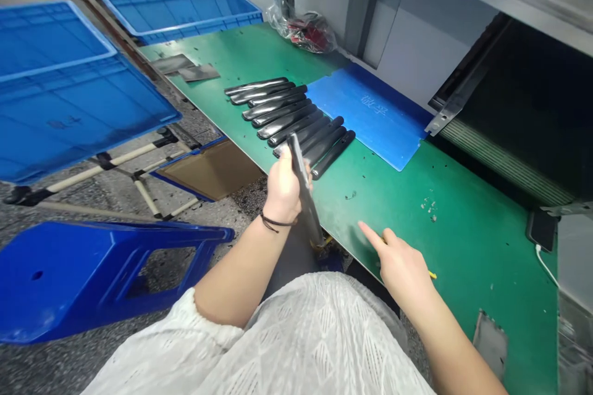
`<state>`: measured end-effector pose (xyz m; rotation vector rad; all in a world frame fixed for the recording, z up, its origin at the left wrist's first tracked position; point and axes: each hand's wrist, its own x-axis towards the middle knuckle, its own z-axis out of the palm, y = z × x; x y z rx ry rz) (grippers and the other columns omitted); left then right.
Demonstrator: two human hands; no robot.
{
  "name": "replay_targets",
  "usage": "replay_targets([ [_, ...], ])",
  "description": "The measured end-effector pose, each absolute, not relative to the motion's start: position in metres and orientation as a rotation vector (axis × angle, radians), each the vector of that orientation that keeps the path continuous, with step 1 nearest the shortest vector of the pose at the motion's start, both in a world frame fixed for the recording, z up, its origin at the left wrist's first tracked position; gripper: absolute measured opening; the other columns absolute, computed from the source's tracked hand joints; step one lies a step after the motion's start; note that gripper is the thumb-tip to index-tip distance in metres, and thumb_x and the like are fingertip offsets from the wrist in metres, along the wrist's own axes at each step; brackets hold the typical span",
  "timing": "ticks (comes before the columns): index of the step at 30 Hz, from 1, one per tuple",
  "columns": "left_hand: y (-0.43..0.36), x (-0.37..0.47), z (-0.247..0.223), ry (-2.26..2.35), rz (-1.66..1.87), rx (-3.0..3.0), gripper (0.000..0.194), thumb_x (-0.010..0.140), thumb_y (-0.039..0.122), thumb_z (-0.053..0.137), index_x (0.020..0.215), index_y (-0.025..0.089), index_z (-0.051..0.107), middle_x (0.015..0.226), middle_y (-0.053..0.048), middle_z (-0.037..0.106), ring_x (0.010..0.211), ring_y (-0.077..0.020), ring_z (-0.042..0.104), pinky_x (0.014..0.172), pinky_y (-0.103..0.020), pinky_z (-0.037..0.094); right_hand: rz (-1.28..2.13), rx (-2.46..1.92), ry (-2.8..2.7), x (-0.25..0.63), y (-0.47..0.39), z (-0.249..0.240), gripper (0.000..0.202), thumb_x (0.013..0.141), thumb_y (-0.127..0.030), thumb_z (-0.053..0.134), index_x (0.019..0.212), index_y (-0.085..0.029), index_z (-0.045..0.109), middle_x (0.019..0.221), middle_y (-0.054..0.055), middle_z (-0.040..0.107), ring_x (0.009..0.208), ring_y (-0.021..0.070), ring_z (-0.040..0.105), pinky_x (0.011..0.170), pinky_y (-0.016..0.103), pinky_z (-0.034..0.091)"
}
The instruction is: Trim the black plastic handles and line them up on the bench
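My left hand (283, 186) is wrapped round a long dark glossy strip-shaped part (306, 194), held tilted over the table's front edge. To its right, above the green table, my right hand (404, 262) has its index finger stretched out. The other fingers are curled round a thin yellow tool (432, 274), which shows only as a short end; its working tip is hidden. Just beyond my left hand, several similar black glossy parts (287, 118) lie side by side in a slanting row on the table.
A blue sheet (370, 112) lies on the green table (463, 222) behind the row. Blue crates (180, 9) and a blue stool (60, 278) are on the left. A phone (542, 229) with a cable lies at the right; grey flat pieces (199, 72) lie far left. Small black scraps are scattered about.
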<state>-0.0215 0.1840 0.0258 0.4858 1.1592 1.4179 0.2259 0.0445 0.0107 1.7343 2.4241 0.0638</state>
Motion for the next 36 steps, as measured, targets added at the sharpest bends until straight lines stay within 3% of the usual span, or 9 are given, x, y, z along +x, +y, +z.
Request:
replay_targets([
  [3,0.188,-0.038,0.018,1.327,1.422,0.712,0.057,0.1,0.07,0.043,0.069,0.023,0.049,0.054,0.001,0.047,0.042,-0.0127,0.043,0.04,-0.025,0.036,0.053,1.818,2.499,0.231,0.049,0.005,0.064,0.094,-0.01,0.054,0.154,-0.031,0.047,0.09,0.0,0.066,0.072,0.0161,0.062,0.055,0.029,0.031],
  [5,0.192,-0.045,0.017,1.436,1.369,0.937,0.053,0.099,0.066,0.045,0.068,0.023,0.049,0.057,0.0,0.048,0.048,-0.0147,0.046,0.046,-0.027,0.039,0.103,1.983,2.523,0.238,0.055,0.001,0.027,0.103,-0.029,0.054,0.125,-0.022,0.069,0.084,0.002,0.067,0.075,0.0169,0.064,0.059,0.029,0.034],
  [8,0.2,-0.042,0.023,1.528,1.163,1.372,0.035,0.096,0.05,0.056,0.078,0.021,0.057,0.072,-0.002,0.058,0.067,-0.0194,0.057,0.064,-0.031,0.047,0.152,2.115,2.5,0.253,0.073,-0.008,0.034,0.106,-0.042,0.051,0.092,-0.021,0.072,0.075,0.003,0.067,0.071,0.0169,0.063,0.061,0.03,0.034],
  [13,0.213,-0.005,0.027,1.576,0.766,1.871,0.033,0.093,0.039,0.061,0.119,0.019,0.055,0.101,-0.009,0.069,0.093,-0.0293,0.067,0.083,-0.04,0.052,0.207,2.285,2.425,0.282,0.111,-0.03,0.035,0.103,-0.029,0.052,0.136,-0.023,0.063,0.106,0.006,0.076,0.081,0.0177,0.068,0.063,0.029,0.035],
  [19,0.26,0.058,0.012,1.56,0.505,2.263,0.021,0.099,0.035,0.056,0.106,0.017,0.063,0.102,-0.014,0.071,0.095,-0.0289,0.07,0.085,-0.037,0.053,0.17,2.355,2.444,0.293,0.125,-0.053,0.03,0.105,-0.03,0.049,0.124,-0.019,0.069,0.109,0.008,0.078,0.09,0.0186,0.071,0.073,0.028,0.041],
  [25,0.308,0.094,-0.013,1.709,0.362,2.423,0.032,0.094,0.025,0.059,0.117,0.004,0.066,0.119,-0.027,0.064,0.118,-0.0398,0.061,0.102,-0.049,0.049,0.098,2.399,2.473,0.295,0.124,-0.057,0.028,0.105,-0.029,0.048,0.117,-0.021,0.071,0.104,0.007,0.078,0.087,0.0176,0.07,0.072,0.027,0.04],
  [29,0.304,0.089,-0.017,1.703,0.342,2.546,0.054,0.098,0.024,0.052,0.146,-0.001,0.049,0.138,-0.032,0.054,0.132,-0.0434,0.052,0.108,-0.056,0.044,0.051,2.447,2.464,0.296,0.125,-0.056,0.026,0.104,-0.028,0.049,0.113,-0.021,0.072,0.101,0.006,0.077,0.085,0.0172,0.069,0.07,0.028,0.038],
  [33,0.284,0.086,-0.019,1.402,0.271,2.758,0.059,0.104,0.03,0.042,0.16,0.009,0.04,0.164,-0.022,0.041,0.154,-0.0344,0.035,0.125,-0.049,0.03,-0.002,2.448,2.483,0.293,0.127,-0.054,0.026,0.104,-0.028,0.049,0.113,-0.021,0.072,0.1,0.007,0.077,0.086,0.0172,0.068,0.07,0.028,0.038],
  [36,0.276,0.092,-0.031,1.271,0.128,2.814,0.072,0.104,0.045,0.045,0.163,0.005,0.035,0.172,-0.02,0.032,0.161,-0.0335,0.024,0.131,-0.046,0.022,-0.023,2.435,2.502,0.291,0.128,-0.053,0.026,0.104,-0.028,0.049,0.113,-0.021,0.072,0.103,0.007,0.077,0.087,0.0177,0.069,0.071,0.028,0.038],
])
